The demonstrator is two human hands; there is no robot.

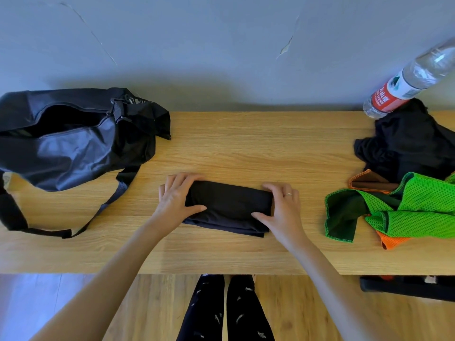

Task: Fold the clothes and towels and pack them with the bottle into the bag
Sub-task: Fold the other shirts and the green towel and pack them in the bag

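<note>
The bottle (408,80) is cut off by the right frame edge; its cap is out of view. The green mesh towel (403,212) and the black garment (406,143) also run past that edge. The bag (73,139) interior is dark; contents cannot be determined. The bottle label text is too small to read.

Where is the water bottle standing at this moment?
In the head view, the water bottle stands at the table's far right corner by the wall, just behind the crumpled black garment, far from both hands.
</note>
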